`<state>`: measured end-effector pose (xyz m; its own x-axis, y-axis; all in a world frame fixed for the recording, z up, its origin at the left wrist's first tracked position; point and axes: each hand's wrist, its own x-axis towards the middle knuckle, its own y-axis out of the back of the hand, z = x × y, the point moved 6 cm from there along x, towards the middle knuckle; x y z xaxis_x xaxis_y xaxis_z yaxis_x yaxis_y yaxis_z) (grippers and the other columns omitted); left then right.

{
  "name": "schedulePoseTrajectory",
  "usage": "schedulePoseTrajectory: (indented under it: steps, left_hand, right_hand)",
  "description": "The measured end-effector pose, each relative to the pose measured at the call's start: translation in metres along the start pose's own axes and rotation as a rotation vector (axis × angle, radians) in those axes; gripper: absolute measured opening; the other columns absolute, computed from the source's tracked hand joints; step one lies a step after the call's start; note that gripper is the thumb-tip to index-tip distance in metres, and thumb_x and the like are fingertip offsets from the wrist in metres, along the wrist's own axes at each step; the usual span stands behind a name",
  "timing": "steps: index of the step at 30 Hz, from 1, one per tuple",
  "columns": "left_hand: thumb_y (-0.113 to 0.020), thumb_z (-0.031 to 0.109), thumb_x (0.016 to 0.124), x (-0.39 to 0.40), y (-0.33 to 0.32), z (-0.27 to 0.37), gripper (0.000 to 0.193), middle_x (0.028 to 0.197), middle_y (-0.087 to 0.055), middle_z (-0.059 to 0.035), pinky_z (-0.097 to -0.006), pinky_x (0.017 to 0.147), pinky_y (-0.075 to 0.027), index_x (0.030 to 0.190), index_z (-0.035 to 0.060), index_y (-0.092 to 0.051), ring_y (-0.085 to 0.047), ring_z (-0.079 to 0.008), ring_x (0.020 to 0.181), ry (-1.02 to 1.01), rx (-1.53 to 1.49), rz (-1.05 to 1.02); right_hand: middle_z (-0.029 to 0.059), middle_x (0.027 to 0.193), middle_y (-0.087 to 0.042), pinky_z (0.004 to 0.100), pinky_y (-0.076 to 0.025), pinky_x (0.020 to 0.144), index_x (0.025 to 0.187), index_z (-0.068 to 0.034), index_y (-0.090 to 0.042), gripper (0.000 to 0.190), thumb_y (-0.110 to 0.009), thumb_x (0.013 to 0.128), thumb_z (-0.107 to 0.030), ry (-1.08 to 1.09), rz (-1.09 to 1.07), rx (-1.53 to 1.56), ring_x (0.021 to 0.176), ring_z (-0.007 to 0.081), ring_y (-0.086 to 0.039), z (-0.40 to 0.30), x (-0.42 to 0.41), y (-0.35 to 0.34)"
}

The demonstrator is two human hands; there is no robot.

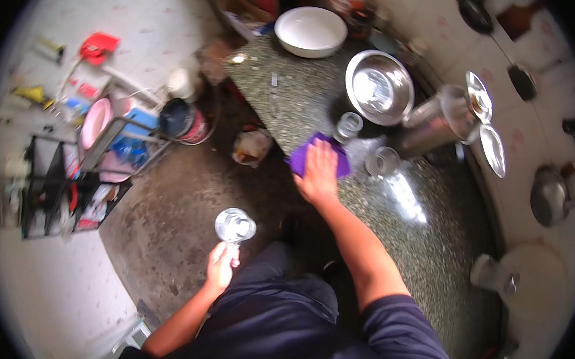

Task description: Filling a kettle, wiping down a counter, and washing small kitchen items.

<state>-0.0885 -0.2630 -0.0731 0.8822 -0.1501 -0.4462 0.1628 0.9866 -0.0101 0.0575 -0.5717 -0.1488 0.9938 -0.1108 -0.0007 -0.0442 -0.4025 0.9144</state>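
My left hand holds a clear glass mug by its handle, over the floor to the left of the counter. My right hand lies flat with fingers slightly apart on a purple cloth, pressed to the edge of the speckled stone counter. Just beyond the cloth stands a clear glass. Another glass is to the right of the cloth. A shiny steel bowl sits behind them, next to a tall steel container with ladle-like pieces at its top.
A white basin rests at the counter's far end. Pans hang on the tiled wall at right. On the floor are a bucket, a bag-like bundle, a metal rack with pink basins and a black shelf.
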Motion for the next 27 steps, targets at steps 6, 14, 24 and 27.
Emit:
schedulePoseTrajectory:
  steps: [6, 14, 24, 27]
  left_hand:
    - [-0.043, 0.029, 0.106, 0.031, -0.018, 0.020, 0.033, 0.077, -0.052, -0.0037, -0.0262, 0.062, -0.042, 0.082, 0.0078, -0.048, -0.049, -0.0119, 0.065, -0.011, 0.091, -0.077]
    - [-0.041, 0.029, 0.107, 0.010, -0.059, 0.027, 0.033, 0.075, -0.051, -0.0022, -0.0250, 0.061, -0.040, 0.082, 0.0081, -0.049, -0.048, -0.0104, 0.063, -0.061, 0.166, -0.150]
    - [-0.048, 0.030, 0.104, -0.012, -0.174, -0.006, 0.027, 0.076, -0.052, 0.0005, -0.0256, 0.059, -0.043, 0.086, 0.0106, -0.053, -0.051, -0.0098, 0.064, -0.113, 0.160, -0.363]
    - [-0.047, 0.017, 0.101, -0.011, -0.219, -0.024, 0.019, 0.077, -0.050, -0.0013, -0.0277, 0.060, -0.045, 0.084, 0.0116, -0.047, -0.051, -0.0131, 0.065, -0.005, 0.072, -0.405]
  right_hand:
    - [0.0178, 0.164, -0.015, 0.0520, -0.004, 0.123, 0.154, 0.000, -0.024, 0.090, -0.062, 0.084, -0.042, -0.044, -0.034, -0.113, 0.153, 0.0359, -0.007, -0.012, 0.077, -0.005]
    - [0.0128, 0.162, -0.023, 0.0477, -0.014, 0.122, 0.152, -0.002, -0.031, 0.069, -0.048, 0.087, -0.017, 0.132, 0.001, -0.106, 0.151, 0.0311, -0.018, 0.025, -0.069, 0.006]
    - [0.0116, 0.161, -0.028, 0.0471, -0.016, 0.122, 0.151, -0.004, -0.033, 0.072, -0.057, 0.084, -0.015, -0.107, -0.133, -0.156, 0.151, 0.0294, -0.020, 0.161, -0.430, 0.082]
    - [0.0139, 0.161, -0.025, 0.0495, -0.014, 0.122, 0.151, -0.004, -0.031, 0.087, -0.074, 0.077, -0.022, -0.325, -0.202, -0.078, 0.150, 0.0339, -0.018, 0.208, -0.547, 0.106]
